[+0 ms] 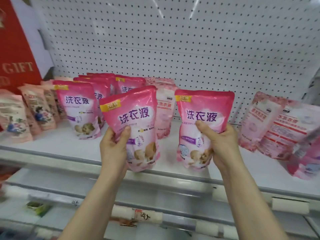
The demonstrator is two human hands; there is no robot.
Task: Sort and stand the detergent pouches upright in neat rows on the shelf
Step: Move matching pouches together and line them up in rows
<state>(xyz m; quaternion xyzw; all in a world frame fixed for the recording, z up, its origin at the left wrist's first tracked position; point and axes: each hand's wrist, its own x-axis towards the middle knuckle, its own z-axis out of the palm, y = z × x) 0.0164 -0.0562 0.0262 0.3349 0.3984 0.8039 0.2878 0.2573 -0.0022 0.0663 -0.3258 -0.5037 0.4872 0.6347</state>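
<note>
Left hand [113, 148] grips one glossy pink detergent pouch [133, 115] by its lower left edge, thumb curled over the front, and right hand [223, 144] clasps a second pouch [204, 111] by its lower right edge, both held upright side by side at the front edge of the white shelf [69, 141]. Each is a soft, bulging plastic bag with a flat sealed top and purple lettering. Behind them matching pouches [78, 108] stand in a row before the perforated pegboard [173, 40].
</note>
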